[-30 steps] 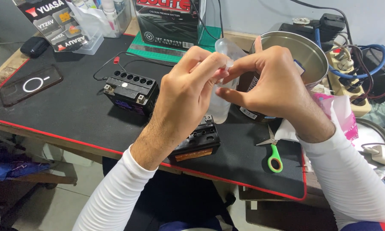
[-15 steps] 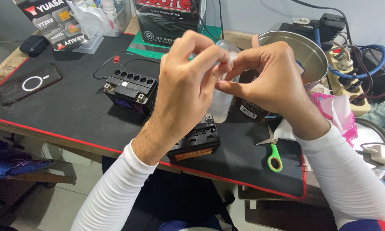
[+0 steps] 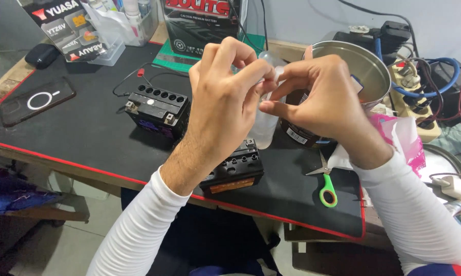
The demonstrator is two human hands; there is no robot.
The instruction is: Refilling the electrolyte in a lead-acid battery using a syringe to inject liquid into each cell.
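Note:
A clear plastic bottle [image 3: 265,129] is held up above the black desk mat [image 3: 87,135], between both of my hands. My left hand [image 3: 223,102] pinches the bottle's upper end, its fingertips curled over the top. Opposite it, my right hand [image 3: 322,97] grips the same end with thumb and forefinger. The bottle's cap end is hidden by my fingers. Below my hands lies a small black battery [image 3: 235,169] with an orange label. A second small black battery [image 3: 158,109] with a row of open cell holes sits to the left.
A large metal tin [image 3: 366,66] stands behind my right hand. Green-handled scissors [image 3: 326,184] lie by a pink and white bag [image 3: 407,135]. A phone [image 3: 35,100], a battery box [image 3: 67,28], a big black battery [image 3: 202,23] and a cabled power strip [image 3: 420,97] ring the mat.
My hands have risen slightly and my left fingers have shifted over the bottle's top. The bottle stays held between both hands.

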